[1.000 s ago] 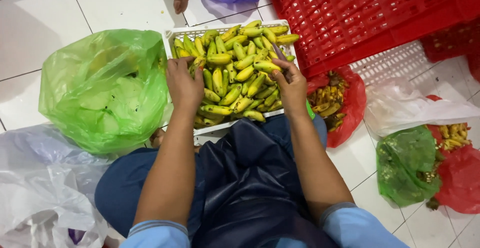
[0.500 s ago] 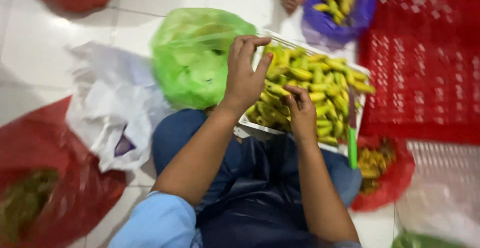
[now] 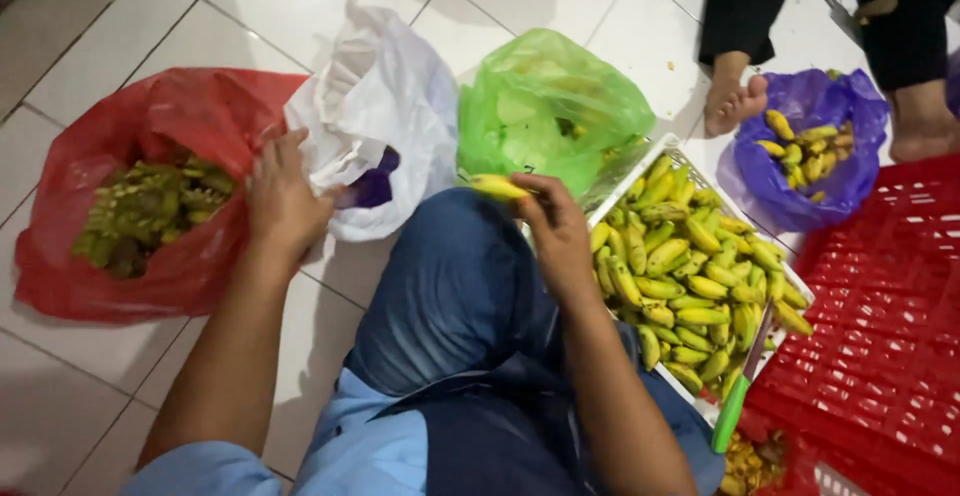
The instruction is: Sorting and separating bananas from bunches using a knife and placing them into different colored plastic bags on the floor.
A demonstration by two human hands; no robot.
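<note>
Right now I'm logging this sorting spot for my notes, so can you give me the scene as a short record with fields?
Left hand: open, resting on the red bag rim
Red bag contents: greenish stems and scraps
Right hand: grip on one banana
Tray: white, full of small yellow bananas, beside the right knee
Knife: green handle, lying on the tray edge
Other bags: white bag, green bag, purple bag with bananas
Crate: red, at right
Nearby: another person's bare feet
</note>
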